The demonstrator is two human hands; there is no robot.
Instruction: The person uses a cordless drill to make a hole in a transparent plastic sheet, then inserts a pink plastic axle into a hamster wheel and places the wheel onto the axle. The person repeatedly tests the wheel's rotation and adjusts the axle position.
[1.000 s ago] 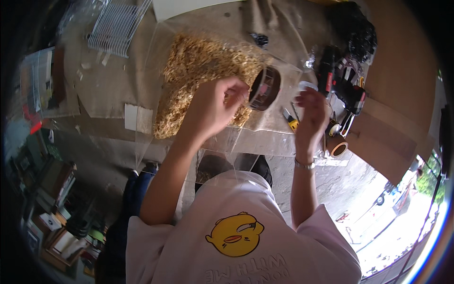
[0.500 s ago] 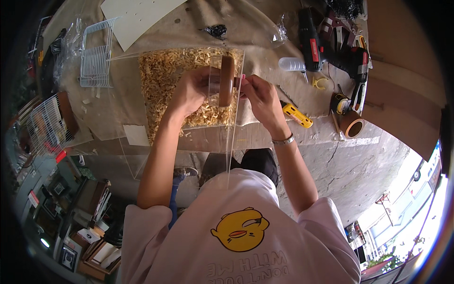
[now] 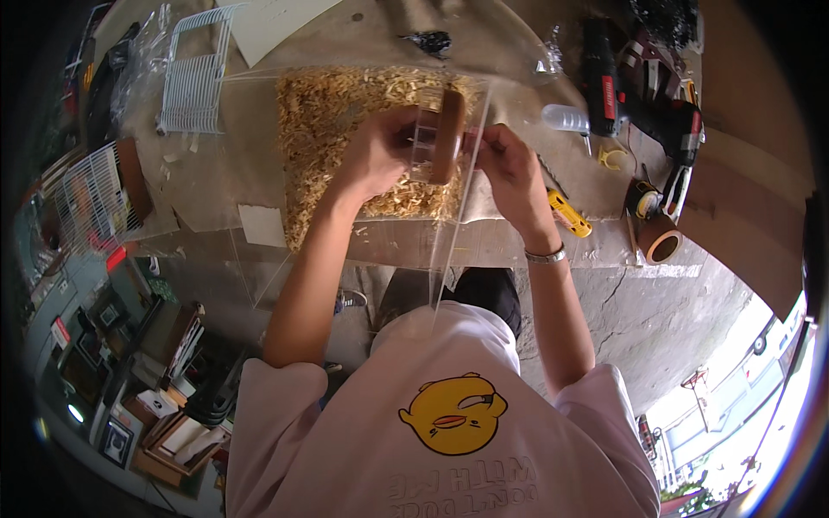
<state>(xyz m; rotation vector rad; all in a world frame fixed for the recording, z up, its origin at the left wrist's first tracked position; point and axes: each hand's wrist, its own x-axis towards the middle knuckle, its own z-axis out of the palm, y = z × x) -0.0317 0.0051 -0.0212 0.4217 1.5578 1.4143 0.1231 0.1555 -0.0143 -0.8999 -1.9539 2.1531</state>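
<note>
Far to my left a white wire rack (image 3: 197, 69) lies flat on the workbench (image 3: 216, 173), with a second wire grille (image 3: 91, 194) leaning off the bench edge below it. Next comes the clear plastic box (image 3: 345, 242), its floor covered in pale wood shavings (image 3: 337, 112). My left hand (image 3: 373, 160) is inside the box, fingers curled in around the brown wooden wheel (image 3: 447, 136), thumb side pressed to its clear ladder-like part; the grip is closed, not loose. The wheel stands on edge against the box's clear right wall (image 3: 462, 198), just above the shavings. My right hand (image 3: 511, 164) is on the outer side of that wall, fingers pinched together right at the wheel's hub; I cannot tell whether they hold a small fitting or only press on the wall. A yellow utility knife (image 3: 570, 214) lies just beside my right wrist. Further right are a black and red power drill (image 3: 604, 86) and a roll of brown tape (image 3: 661, 242) near the bench's edge.
</note>
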